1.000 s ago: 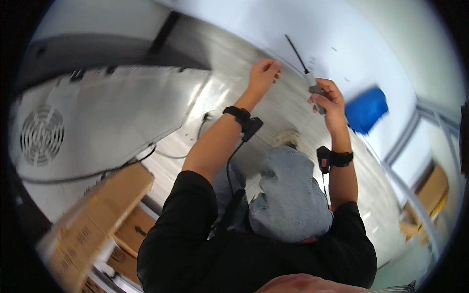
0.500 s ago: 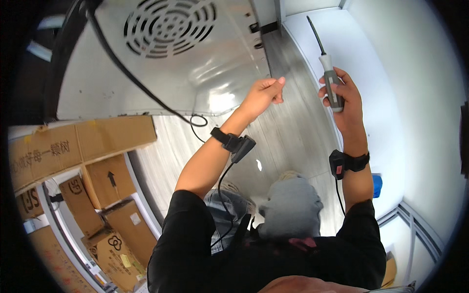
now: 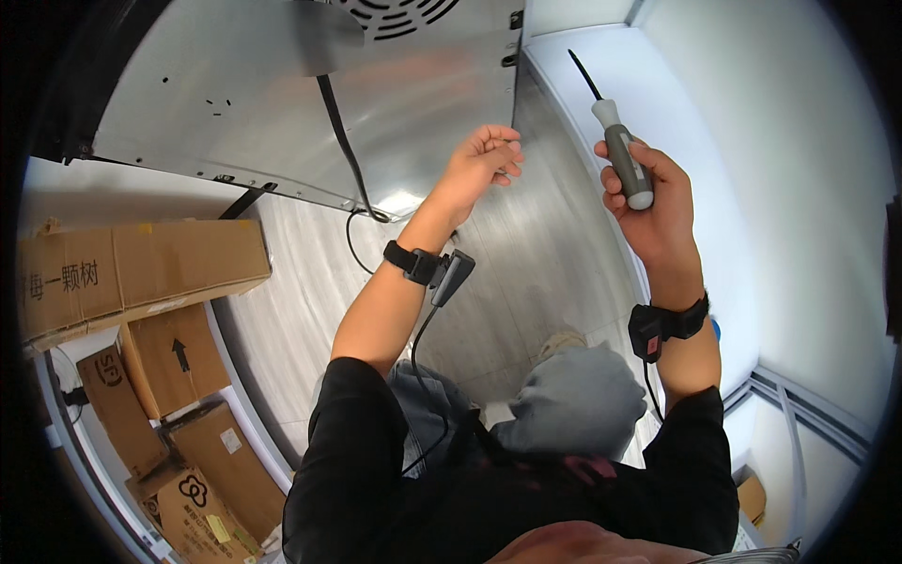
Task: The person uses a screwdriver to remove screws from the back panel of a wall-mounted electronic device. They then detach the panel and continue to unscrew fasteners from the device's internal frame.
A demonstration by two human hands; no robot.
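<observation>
In my right hand (image 3: 662, 202) is a screwdriver (image 3: 624, 155) with a grey handle. Its dark shaft points up and slightly left, its tip touching nothing. My left hand (image 3: 481, 169) is raised in front of a large metal cabinet panel (image 3: 254, 122), its fingers curled in toward the thumb. Whatever may lie between those fingers is too small or hidden to make out. A black cable (image 3: 340, 141) hangs down the panel to the left of that hand.
Cardboard boxes (image 3: 193, 258) fill a shelf at the left. A white ledge (image 3: 695, 150) runs along the wall at the right. The cabinet has round vent slots (image 3: 399, 14) and a lower edge above the wood-look floor (image 3: 498, 282).
My view has shifted, and the cabinet appears higher with its vent partly out of frame. The screwdriver hand has come slightly left. My left hand's fingers have loosened a little.
</observation>
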